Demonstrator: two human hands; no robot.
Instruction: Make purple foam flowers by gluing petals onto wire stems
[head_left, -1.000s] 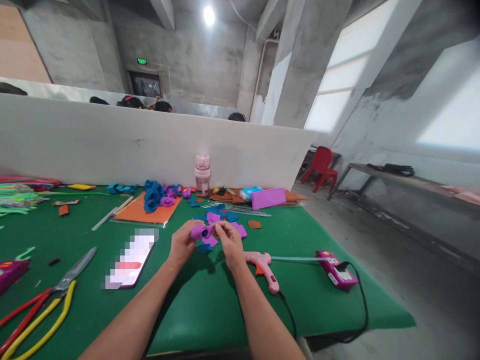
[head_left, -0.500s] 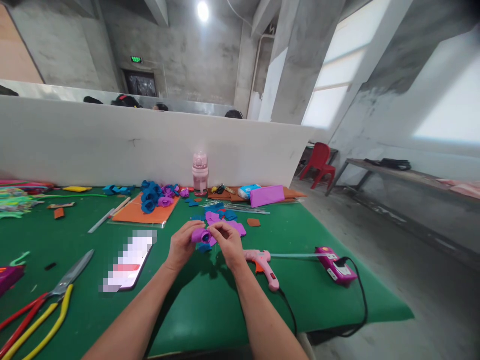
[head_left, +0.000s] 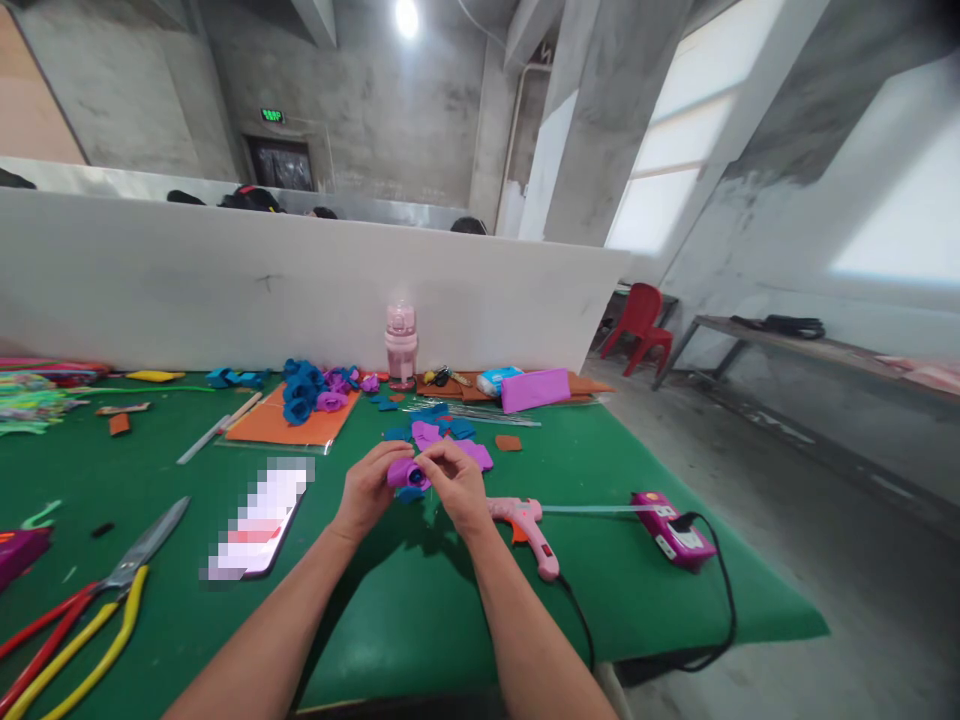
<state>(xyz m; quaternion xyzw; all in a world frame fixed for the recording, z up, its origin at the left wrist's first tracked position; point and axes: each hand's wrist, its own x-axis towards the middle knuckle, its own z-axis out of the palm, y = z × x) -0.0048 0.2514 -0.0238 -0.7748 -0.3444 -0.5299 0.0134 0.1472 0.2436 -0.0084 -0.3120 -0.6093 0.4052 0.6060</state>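
Note:
Between my hands is a purple paper flower (head_left: 401, 474) with a dark blue centre, raised above the green table. My left hand (head_left: 369, 488) grips its left side, fingers curled around it. The fingertips of my right hand (head_left: 454, 484) pinch the flower's upper right edge. Behind and below it lie cut purple paper pieces (head_left: 474, 455) and blue paper pieces (head_left: 411, 495). A pink glue gun (head_left: 531, 525) rests just right of my right hand, with a clear glue stick (head_left: 592, 510) sticking out of its back.
Scissors (head_left: 135, 565) and a phone (head_left: 259, 525) lie left. Finished blue flowers (head_left: 301, 392) sit on an orange sheet (head_left: 289, 428). A pink bottle (head_left: 401, 345) stands by the white partition (head_left: 315, 290). A purple power strip (head_left: 673, 530) with a black cord lies right.
The purple flower has turned slightly and shifted a little to the right in my fingers. Both hands keep nearly the same place.

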